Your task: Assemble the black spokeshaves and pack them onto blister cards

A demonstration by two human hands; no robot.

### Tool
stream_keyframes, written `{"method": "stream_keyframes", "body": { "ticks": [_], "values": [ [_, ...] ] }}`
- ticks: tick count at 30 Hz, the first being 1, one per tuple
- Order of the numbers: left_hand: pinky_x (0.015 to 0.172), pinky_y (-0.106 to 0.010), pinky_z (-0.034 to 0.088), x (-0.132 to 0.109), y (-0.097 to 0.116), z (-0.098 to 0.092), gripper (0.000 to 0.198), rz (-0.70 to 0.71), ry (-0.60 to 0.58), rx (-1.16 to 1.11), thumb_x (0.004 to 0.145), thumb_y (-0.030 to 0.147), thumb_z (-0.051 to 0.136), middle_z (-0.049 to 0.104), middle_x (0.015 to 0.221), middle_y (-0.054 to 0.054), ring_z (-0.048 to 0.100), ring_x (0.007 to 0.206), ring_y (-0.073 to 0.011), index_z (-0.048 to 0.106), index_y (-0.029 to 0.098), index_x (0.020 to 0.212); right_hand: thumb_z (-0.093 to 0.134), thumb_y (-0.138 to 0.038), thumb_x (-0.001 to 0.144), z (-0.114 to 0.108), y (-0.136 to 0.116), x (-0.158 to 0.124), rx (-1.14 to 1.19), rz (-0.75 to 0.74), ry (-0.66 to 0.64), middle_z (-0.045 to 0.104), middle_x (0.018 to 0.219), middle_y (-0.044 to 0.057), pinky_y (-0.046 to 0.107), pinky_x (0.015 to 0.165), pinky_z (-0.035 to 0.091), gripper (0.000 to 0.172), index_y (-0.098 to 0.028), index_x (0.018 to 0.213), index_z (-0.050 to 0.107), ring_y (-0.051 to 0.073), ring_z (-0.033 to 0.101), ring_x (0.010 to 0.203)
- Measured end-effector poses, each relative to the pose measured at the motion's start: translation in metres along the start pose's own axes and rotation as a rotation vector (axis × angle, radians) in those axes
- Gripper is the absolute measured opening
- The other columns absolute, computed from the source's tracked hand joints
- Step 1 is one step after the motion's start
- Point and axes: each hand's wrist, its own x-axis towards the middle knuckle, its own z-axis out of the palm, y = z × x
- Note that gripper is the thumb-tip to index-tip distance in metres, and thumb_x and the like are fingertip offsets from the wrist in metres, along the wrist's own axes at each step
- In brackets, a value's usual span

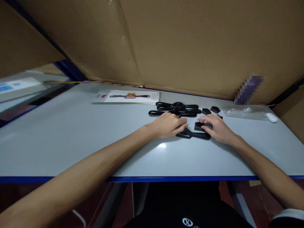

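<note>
My left hand (168, 125) is closed on a black spokeshave (200, 135) that lies on the table. The fingers hide its left handle and part of its body. My right hand (217, 128) has its thumb and fingertips closed about a small dark blade piece (198, 125), just behind the spokeshave's right handle. Several more black spokeshaves (177, 109) lie in a row beyond my left hand. Further small dark pieces (215, 109) lie past my right hand, one partly covered by its fingers.
Flat printed cards (135, 96) with a spokeshave picture lie at the back of the table (71, 136). To the right are a clear plastic bag (247, 112), a white rounded object (271, 117) and a blurred-out purple item (249, 90). A cardboard wall (190, 44) closes the back.
</note>
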Motion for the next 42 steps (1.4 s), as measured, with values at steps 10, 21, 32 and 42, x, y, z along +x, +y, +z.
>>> {"method": "stream_keyframes", "body": {
  "ticks": [10,21,32,42],
  "values": [
    [0.064,-0.033,0.039,-0.005,-0.017,-0.012,0.042,0.089,0.033,0.06,0.103,0.042,0.036,0.068,0.078,-0.008,0.061,0.069,-0.0214,0.069,0.019,0.092,0.045,-0.022,0.101,0.0,0.006,-0.002,-0.081,-0.025,0.034,0.077,0.12,0.008,0.051,0.099,0.048,0.033,-0.025,0.114,0.075,0.029,0.067,0.113],
    [0.06,-0.031,0.035,-0.003,-0.013,-0.006,0.033,0.099,-0.018,-0.06,0.101,0.036,0.041,0.064,0.071,-0.005,0.055,0.061,-0.018,0.063,0.019,0.083,0.057,-0.036,0.101,-0.01,-0.012,-0.004,-0.12,0.134,-0.121,0.071,0.097,0.01,0.041,0.079,0.05,0.025,-0.02,0.114,0.071,0.026,0.064,0.088],
    [0.058,-0.03,0.032,-0.002,-0.003,0.001,0.032,0.184,0.01,-0.09,0.101,0.034,0.041,0.061,0.068,-0.003,0.053,0.059,-0.0164,0.063,0.018,0.083,0.07,-0.038,0.092,-0.015,-0.025,0.0,0.198,0.366,-0.362,0.051,0.065,-0.006,0.031,0.058,0.034,0.031,-0.02,0.114,0.06,0.015,0.049,0.059],
    [0.058,-0.03,0.033,0.0,0.0,0.0,0.031,0.193,0.024,-0.096,0.1,0.031,0.043,0.062,0.067,-0.003,0.054,0.059,-0.0165,0.063,0.018,0.081,0.075,-0.031,0.08,-0.011,-0.021,-0.004,0.416,0.364,-0.266,0.055,0.071,-0.006,0.03,0.057,0.036,0.031,-0.025,0.1,0.052,0.014,0.048,0.059]
  ]
}}
